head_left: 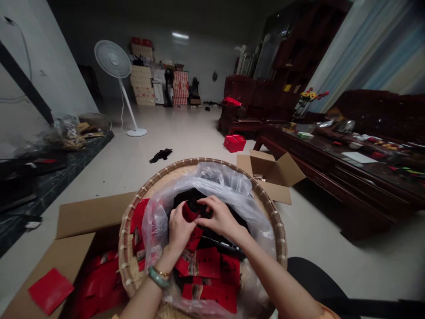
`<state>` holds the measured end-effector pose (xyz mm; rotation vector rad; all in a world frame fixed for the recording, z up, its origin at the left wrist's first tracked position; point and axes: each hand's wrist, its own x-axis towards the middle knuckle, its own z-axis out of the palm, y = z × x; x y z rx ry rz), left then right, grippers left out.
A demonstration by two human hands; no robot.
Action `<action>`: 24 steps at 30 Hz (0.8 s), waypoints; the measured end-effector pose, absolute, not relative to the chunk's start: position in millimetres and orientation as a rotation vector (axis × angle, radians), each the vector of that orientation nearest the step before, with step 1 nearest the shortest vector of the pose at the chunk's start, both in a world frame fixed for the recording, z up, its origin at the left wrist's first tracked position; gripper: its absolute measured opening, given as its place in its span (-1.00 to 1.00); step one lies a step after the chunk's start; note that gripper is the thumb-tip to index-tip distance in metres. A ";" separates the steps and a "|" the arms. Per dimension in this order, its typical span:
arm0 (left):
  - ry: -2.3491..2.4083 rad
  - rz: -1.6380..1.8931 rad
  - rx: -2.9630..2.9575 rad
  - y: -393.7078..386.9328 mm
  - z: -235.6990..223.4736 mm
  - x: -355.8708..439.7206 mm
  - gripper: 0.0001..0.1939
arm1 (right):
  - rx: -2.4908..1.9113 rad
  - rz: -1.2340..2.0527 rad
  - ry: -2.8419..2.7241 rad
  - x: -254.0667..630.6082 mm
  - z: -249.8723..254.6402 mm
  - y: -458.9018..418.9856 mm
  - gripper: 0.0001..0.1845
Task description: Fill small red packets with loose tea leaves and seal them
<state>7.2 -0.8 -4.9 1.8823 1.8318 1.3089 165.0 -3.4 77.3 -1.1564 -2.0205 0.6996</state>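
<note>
My left hand [179, 231] and my right hand [219, 217] meet over a round woven bamboo basket [128, 248]. Both hold a small red paper packet [190, 213], the left from below and the right pinching its upper edge. Under my hands, a clear plastic bag [212, 186] lies open in the basket around a black mass [189, 197] of uncertain material. Several red packets [207, 266] lie in the bag nearer me. To the left, an open cardboard box [79, 235] holds more red packets [99, 279].
An open cardboard carton [268, 173] and a red box [234, 142] stand beyond the basket, near a black cloth [161, 155] on the floor. A long wooden table [332, 177] with assorted items runs along the right. Stacked cartons [142, 84] and a pedestal fan [114, 66] stand farther back.
</note>
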 end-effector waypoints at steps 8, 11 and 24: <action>1.776 1.350 2.038 -11.2 1.8 14.3 -0.50 | -1.253 0.613 -2.039 158.1 72.8 -2.1 -0.89; 1.786 1.355 1.984 -13.4 1.9 11.9 -0.47 | -1.245 0.487 -2.112 159.8 79.7 -9.3 -0.82; 1.564 1.213 1.982 -16.3 5.3 0.2 -0.14 | -1.426 0.290 -2.518 159.8 70.4 -13.4 -0.87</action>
